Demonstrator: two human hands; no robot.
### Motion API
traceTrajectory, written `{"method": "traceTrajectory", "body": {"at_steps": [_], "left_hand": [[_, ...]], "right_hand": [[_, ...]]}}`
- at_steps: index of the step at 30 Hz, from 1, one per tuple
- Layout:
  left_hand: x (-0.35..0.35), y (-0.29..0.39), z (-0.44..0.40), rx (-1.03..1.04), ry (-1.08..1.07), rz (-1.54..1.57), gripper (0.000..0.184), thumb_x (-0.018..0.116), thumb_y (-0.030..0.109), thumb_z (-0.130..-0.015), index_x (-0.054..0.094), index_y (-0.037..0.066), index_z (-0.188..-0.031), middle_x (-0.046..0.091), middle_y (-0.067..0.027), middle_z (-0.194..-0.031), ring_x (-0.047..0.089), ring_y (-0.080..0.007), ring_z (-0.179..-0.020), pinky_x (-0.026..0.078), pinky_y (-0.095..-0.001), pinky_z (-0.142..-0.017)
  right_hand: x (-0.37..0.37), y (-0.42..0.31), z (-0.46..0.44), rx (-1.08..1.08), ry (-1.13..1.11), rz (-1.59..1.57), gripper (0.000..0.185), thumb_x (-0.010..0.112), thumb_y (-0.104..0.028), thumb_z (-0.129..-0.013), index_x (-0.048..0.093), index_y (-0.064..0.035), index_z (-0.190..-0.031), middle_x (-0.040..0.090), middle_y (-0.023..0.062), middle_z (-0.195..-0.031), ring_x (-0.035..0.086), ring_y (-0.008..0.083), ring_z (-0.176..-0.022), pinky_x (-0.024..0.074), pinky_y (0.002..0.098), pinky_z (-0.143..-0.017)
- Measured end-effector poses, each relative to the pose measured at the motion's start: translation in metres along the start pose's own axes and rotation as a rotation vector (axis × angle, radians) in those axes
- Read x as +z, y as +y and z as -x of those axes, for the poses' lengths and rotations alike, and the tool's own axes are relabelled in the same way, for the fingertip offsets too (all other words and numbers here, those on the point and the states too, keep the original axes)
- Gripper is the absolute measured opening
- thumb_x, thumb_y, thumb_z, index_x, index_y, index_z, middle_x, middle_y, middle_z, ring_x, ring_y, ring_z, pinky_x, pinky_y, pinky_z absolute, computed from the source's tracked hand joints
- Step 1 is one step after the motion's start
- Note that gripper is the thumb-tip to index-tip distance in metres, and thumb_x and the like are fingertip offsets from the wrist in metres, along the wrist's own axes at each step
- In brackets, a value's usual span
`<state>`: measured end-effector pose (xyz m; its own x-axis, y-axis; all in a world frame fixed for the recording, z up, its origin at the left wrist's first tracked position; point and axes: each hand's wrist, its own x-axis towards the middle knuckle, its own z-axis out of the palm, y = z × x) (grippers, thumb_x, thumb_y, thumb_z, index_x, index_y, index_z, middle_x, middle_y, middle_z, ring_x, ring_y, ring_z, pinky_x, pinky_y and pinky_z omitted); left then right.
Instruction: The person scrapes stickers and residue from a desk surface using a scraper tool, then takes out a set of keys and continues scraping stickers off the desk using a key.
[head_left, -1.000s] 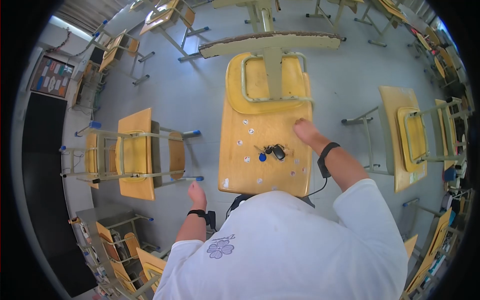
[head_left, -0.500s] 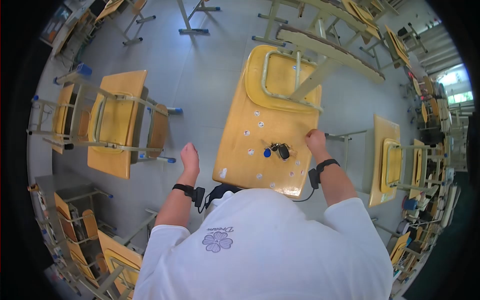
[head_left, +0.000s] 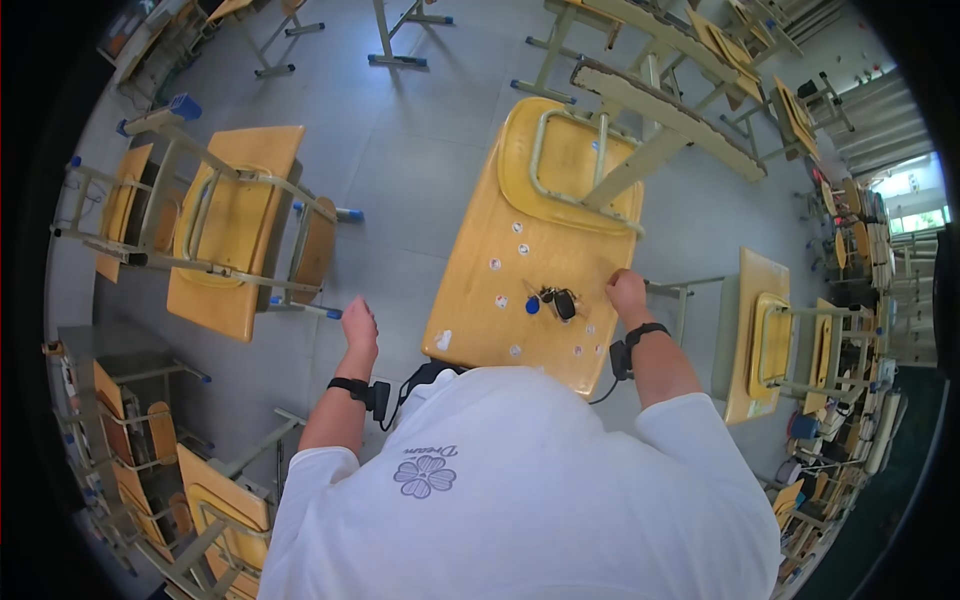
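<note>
Yellow wood tops the desk (head_left: 477, 312) in front of you, and on its nearer half, toward the right, lies a bunch of keys (head_left: 546, 294) with a black fob (head_left: 565, 305) and a round blue tag (head_left: 532, 305). The tag is on the left, the fob on the right. Your right hand (head_left: 627, 290) is at the desk's right edge, nearest to the fob but apart from it, with its fingers curled in; whether it touches the wood, you can't tell from here. Your left hand (head_left: 360, 328) is out over the grey floor (head_left: 395, 215), well apart from the desk's left side; its fingers are too small to tell whether they're clenched or released. A chair (head_left: 548, 172) sits upside down on the desk's far end, and small round stickers (head_left: 495, 265) dot the wood around the keys. Each of your wrists has a black band (head_left: 350, 385).
</note>
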<state>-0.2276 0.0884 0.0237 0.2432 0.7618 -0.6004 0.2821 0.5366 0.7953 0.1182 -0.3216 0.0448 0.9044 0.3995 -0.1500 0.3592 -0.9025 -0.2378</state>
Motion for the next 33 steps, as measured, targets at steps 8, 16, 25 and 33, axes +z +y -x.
{"method": "traceTrajectory", "body": {"at_steps": [8, 16, 25, 33], "left_hand": [[0.011, -0.003, 0.016, -0.034, -0.010, 0.004, 0.028, 0.046, 0.026, -0.090, 0.039, 0.018, -0.064, 0.033, 0.0065, -0.052, 0.026, -0.0068, -0.039, 0.018, -0.0257, -0.037], [0.027, 0.001, 0.033, 0.002, -0.011, -0.052, 0.027, 0.044, 0.025, -0.090, 0.041, 0.016, -0.064, 0.034, 0.0048, -0.053, 0.029, -0.0079, -0.040, 0.021, -0.0264, -0.038], [0.024, -0.010, 0.038, 0.019, 0.010, -0.062, 0.029, 0.044, 0.025, -0.090, 0.039, 0.017, -0.063, 0.033, 0.0047, -0.052, 0.029, -0.0079, -0.040, 0.021, -0.0265, -0.037], [0.020, -0.010, 0.040, 0.000, -0.009, -0.044, 0.028, 0.045, 0.025, -0.090, 0.040, 0.016, -0.064, 0.034, 0.0048, -0.053, 0.030, -0.0076, -0.040, 0.022, -0.0263, -0.037]], "right_hand": [[-0.001, 0.005, 0.017, 0.052, 0.085, -0.213, 0.014, 0.066, -0.017, -0.073, 0.071, -0.0059, -0.081, 0.069, 0.0166, -0.083, 0.066, 0.0350, -0.081, 0.0534, 0.0429, -0.076], [0.008, -0.005, 0.001, 0.156, 0.064, -0.084, 0.018, 0.066, -0.017, -0.075, 0.070, -0.0008, -0.080, 0.068, 0.0216, -0.083, 0.066, 0.0374, -0.083, 0.0529, 0.0444, -0.075], [-0.001, 0.005, 0.004, 0.126, 0.019, -0.181, 0.012, 0.065, -0.011, -0.073, 0.071, -0.0039, -0.081, 0.068, 0.0197, -0.085, 0.066, 0.0360, -0.083, 0.0532, 0.0440, -0.076], [-0.011, 0.004, 0.016, 0.006, -0.041, -0.086, 0.010, 0.066, -0.011, -0.072, 0.071, -0.0054, -0.079, 0.068, 0.0177, -0.084, 0.066, 0.0344, -0.083, 0.0535, 0.0425, -0.076]]}}
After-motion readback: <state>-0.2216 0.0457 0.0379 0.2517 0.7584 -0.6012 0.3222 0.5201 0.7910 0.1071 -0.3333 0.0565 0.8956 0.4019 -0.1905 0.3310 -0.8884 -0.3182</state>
